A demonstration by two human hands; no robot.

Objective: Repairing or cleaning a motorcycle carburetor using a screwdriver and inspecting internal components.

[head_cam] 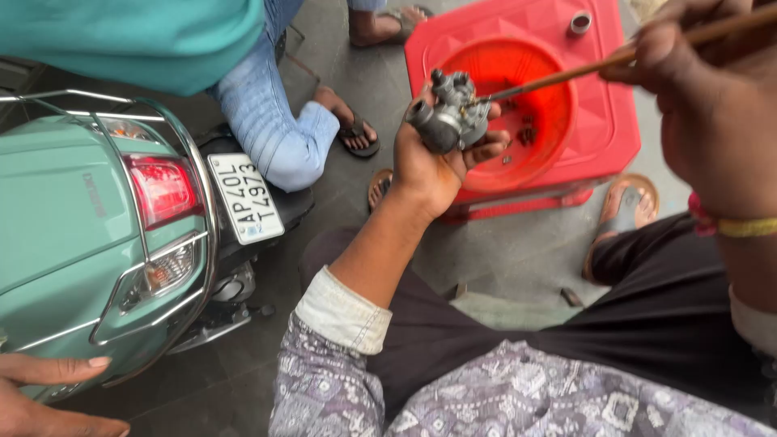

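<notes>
My left hand [433,166] grips a grey metal carburettor [449,113], held up over the near rim of a red plastic bowl [550,154]. My right hand [704,97] is closed on a thin brown-handled tool [566,74]. Its tip touches the carburettor's right side. Small dark metal parts [526,133] lie inside the bowl.
The bowl sits on a red plastic stool [599,113] with a small metal ring [579,23] on its top. A green scooter's rear [81,235] stands at the left. Another person in jeans [275,121] crouches beside it; someone's hand [40,392] rests at the bottom left.
</notes>
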